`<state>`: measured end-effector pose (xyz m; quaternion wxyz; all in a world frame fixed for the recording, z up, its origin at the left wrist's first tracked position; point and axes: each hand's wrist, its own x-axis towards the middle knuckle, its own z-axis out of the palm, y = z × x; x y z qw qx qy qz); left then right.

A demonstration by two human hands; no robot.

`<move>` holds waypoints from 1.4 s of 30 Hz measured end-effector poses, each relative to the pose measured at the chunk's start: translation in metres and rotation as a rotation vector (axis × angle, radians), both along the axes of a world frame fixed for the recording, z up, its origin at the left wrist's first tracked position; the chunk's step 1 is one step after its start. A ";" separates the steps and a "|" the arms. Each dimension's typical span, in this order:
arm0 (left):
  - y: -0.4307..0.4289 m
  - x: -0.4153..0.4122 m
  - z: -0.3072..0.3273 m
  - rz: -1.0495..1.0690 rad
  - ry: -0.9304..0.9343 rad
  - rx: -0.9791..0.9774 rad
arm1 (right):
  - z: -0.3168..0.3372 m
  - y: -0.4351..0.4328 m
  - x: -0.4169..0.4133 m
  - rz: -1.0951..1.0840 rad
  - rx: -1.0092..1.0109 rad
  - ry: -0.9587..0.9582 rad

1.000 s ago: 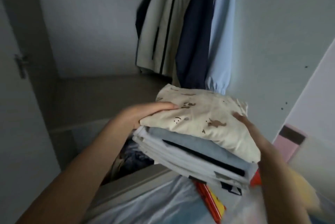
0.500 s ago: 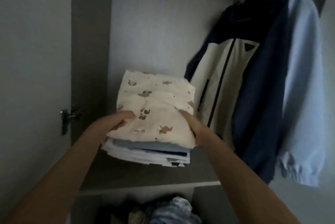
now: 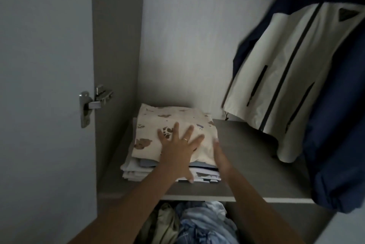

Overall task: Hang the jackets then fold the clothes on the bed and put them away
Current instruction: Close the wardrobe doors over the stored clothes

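The stack of folded clothes (image 3: pixel 154 125) lies on the wardrobe shelf (image 3: pixel 252 157), at its left end, close to the side wall and back wall. The top piece is cream cloth with small brown and blue prints; pale blue and white layers show beneath it along the near edge.

My left hand (image 3: pixel 177 153) lies flat on top of the stack, palm down. Its fingers (image 3: pixel 175 130) are straight and spread wide, grasping nothing, and the thumb reaches down over the near edge. One finger wears a ring (image 3: pixel 185 140).

My right hand (image 3: pixel 219 155) is blurred. Its fingers (image 3: pixel 216 144) look straight and released, lying along the right side of the stack and touching it.

To the right hangs a cream and navy jacket (image 3: pixel 292 85); its hem comes down to the shelf, apart from the stack. On the left the open door (image 3: pixel 39 95) carries a metal hinge (image 3: pixel 92 103). Under the shelf, near me, lies a heap of crumpled clothes (image 3: pixel 197 224) in blue, white and olive.
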<state>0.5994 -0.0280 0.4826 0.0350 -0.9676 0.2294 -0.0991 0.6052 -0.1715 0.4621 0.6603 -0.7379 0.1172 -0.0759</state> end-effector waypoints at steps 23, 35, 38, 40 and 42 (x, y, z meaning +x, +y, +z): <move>0.047 0.159 -0.016 0.119 -0.123 0.025 | -0.057 0.018 0.034 0.032 -1.304 0.318; -0.044 0.016 0.025 -0.048 -0.205 -0.201 | -0.018 -0.024 -0.077 0.423 -0.842 0.128; -0.070 -0.041 0.052 -0.447 -0.204 -0.262 | 0.016 -0.062 -0.158 0.310 -0.794 0.029; -0.100 -0.092 0.071 -0.694 -0.172 -0.251 | 0.041 -0.098 -0.234 0.215 -0.868 0.019; -0.122 -0.128 0.083 -0.834 -0.189 -0.205 | 0.066 -0.128 -0.292 0.127 -1.038 0.022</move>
